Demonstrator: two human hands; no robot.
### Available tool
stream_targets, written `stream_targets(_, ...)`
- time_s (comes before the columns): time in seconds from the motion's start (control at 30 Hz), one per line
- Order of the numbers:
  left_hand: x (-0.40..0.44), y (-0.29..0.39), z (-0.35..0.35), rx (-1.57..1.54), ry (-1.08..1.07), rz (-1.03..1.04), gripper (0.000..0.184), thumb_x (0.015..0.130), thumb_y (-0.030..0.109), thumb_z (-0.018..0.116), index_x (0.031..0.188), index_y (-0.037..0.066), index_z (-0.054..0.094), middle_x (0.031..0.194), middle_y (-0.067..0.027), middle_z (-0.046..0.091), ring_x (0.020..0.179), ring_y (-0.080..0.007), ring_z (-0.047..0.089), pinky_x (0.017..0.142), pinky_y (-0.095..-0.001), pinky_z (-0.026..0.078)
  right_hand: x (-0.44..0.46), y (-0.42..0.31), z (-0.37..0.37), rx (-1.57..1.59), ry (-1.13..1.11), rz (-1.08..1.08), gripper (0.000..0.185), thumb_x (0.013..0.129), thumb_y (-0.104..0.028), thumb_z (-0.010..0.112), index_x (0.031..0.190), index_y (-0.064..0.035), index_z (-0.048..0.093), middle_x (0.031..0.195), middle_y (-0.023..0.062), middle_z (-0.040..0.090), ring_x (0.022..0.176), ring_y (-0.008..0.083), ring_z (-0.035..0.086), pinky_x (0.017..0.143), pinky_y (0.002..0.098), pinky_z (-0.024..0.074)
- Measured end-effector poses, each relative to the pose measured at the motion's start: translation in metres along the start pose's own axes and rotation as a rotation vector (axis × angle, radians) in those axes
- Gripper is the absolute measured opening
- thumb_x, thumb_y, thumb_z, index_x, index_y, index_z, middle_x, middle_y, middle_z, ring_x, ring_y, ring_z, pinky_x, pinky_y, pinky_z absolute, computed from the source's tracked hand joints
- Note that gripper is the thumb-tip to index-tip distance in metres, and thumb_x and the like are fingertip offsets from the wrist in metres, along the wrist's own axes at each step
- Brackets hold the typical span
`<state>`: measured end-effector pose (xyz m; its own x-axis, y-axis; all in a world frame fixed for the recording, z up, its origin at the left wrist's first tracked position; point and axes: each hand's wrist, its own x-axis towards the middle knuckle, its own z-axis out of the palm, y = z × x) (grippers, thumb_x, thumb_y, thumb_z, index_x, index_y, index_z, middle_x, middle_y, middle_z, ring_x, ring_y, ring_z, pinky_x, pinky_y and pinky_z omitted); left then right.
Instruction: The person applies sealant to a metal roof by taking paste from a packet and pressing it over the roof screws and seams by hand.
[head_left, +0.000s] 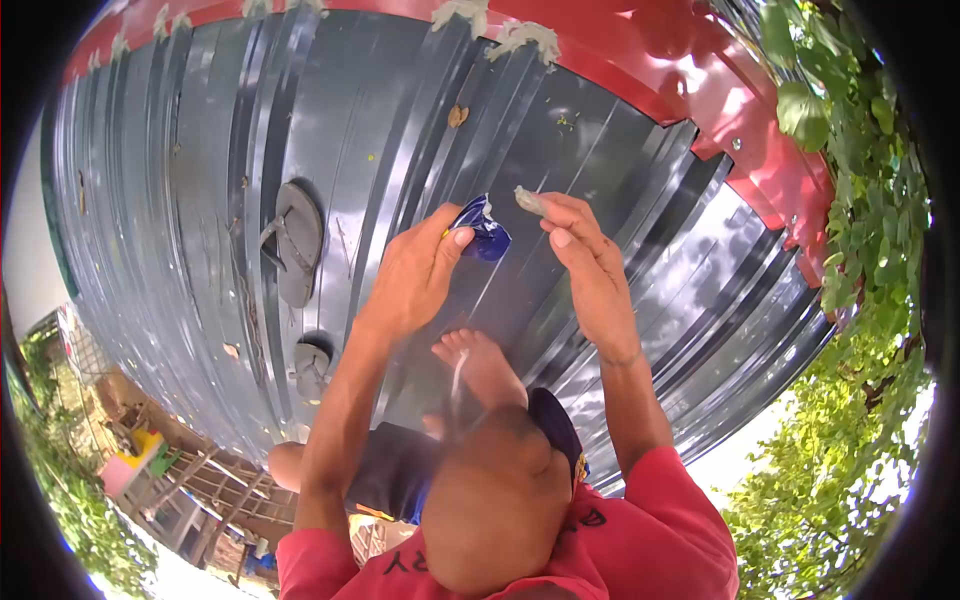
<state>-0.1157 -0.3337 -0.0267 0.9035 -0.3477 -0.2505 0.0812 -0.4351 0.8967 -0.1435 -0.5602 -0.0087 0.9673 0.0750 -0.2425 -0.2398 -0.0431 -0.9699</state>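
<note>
Near the middle of the frame, my left hand (412,275) pinches a crumpled blue packet (488,240), while my right hand (594,268) grips a greyish lump (529,201) at its fingertips. The lump could drop onto the ribbed metal sheet (345,95), since only its end seems held; squeezing harder might tear the packet. A knock could slide the loose sandal (303,228) at centre-left.

red shirt (670,525) | letters "RY" (406,563) | further lettering (592,520) unclear
</note>
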Motion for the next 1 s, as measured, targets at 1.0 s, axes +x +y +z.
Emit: stream_targets(1.0, 0.011, -0.002, 0.013, 0.500, 0.115, 0.364, 0.014, 0.101, 0.017, 0.064, 0.107, 0.004, 0.064, 0.089, -0.0137, 0.067, 0.082, -0.0366, 0.064, 0.074, -0.0454, 0.050, 0.004, 0.019, 0.000, 0.330, -0.073, 0.137, 0.035, 0.102, -0.021, 0.054, 0.123, 0.0029, 0.070, 0.139, 0.0117, 0.059, 0.130, 0.0203, 0.051, 0.113, 0.0374, 0.0341)
